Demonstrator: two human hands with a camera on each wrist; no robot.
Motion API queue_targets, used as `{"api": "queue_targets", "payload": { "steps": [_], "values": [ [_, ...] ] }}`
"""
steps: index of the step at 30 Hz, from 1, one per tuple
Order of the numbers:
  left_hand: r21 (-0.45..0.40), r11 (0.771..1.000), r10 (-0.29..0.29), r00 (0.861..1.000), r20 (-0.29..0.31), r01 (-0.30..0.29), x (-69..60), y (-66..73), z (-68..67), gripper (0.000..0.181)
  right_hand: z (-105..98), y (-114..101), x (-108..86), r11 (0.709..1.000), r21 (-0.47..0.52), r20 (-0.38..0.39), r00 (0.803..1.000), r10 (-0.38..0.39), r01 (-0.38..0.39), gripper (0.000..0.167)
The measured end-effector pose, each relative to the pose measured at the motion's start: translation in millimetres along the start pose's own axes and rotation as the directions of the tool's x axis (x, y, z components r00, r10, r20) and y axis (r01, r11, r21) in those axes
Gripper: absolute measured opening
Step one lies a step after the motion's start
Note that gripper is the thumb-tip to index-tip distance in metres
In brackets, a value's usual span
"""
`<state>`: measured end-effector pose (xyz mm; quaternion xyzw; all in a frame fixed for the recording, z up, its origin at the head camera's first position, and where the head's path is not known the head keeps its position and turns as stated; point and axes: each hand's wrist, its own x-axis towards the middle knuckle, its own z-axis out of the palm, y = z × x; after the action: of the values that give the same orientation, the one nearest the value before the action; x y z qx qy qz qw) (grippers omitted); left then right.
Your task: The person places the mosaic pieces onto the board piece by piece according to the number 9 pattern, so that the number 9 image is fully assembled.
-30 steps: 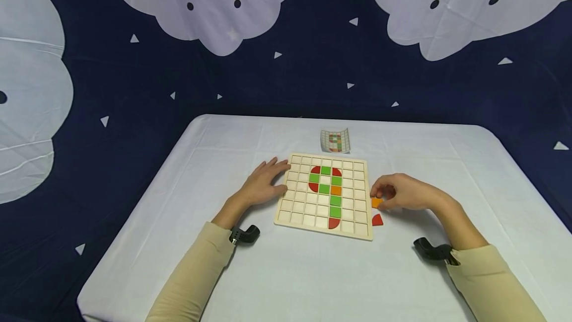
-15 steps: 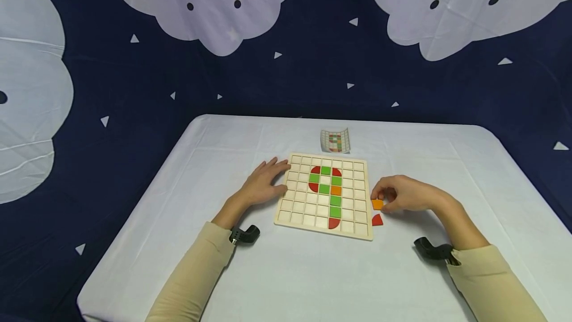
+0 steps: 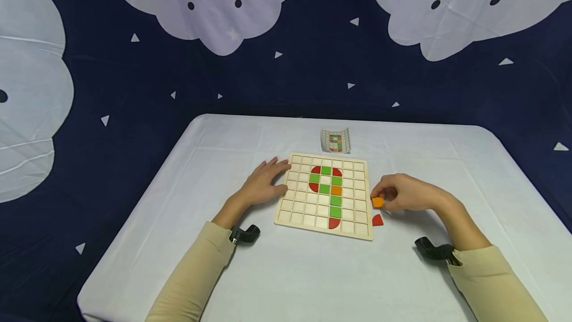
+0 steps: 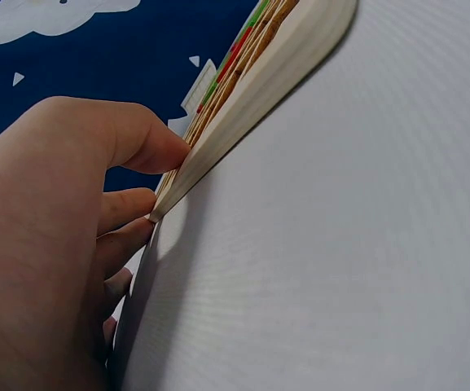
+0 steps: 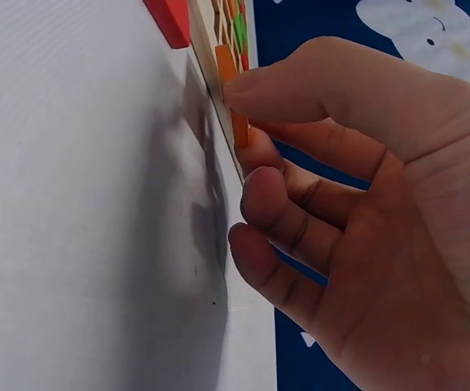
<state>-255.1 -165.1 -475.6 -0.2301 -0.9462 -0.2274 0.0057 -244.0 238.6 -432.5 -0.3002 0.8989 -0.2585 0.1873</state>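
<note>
In the head view, a wooden grid board [image 3: 301, 207] lies flat, with green, red and orange pieces forming a loop with a tail. At its left edge rests my left hand [image 3: 259, 185], fingers spread and fairly straight. The left wrist view has that thumb [image 4: 165, 152] touching the board's rim [image 4: 243, 106]. Just off the board's right side, my right hand [image 3: 408, 194] pinches an orange square tile [image 3: 377, 202] between thumb and fingers. The right wrist view shows this tile [image 5: 233, 94] held on edge above the cloth. A red quarter-round piece [image 3: 377, 220] lies nearby.
Behind the board sits a small curled pattern card [image 3: 335, 141] printed with a coloured grid. A white cloth [image 3: 268, 272] covers the table. Beyond its far edge hangs a dark blue curtain [image 3: 313, 83] with clouds and triangles.
The orange tile, partly covered by my fingers a second ago, shows more fully and has shifted slightly in my right hand's pinch. My left hand and the board have stayed put.
</note>
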Motion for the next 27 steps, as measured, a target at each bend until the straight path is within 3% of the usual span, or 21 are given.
{"api": "queue_targets", "payload": {
  "steps": [13,27],
  "values": [
    [0.004,1.000,0.000,1.000,-0.002,0.000,-0.6,1.5,-0.9,0.065,8.3,-16.3,8.6,0.999,0.036,-0.034,0.999,-0.039,0.041,0.032],
    [0.007,1.000,-0.002,1.000,0.001,0.002,0.0,1.5,-1.4,0.065,25.0,-26.3,19.9,0.992,0.036,-0.137,0.984,-0.118,0.124,0.033]
  ]
}}
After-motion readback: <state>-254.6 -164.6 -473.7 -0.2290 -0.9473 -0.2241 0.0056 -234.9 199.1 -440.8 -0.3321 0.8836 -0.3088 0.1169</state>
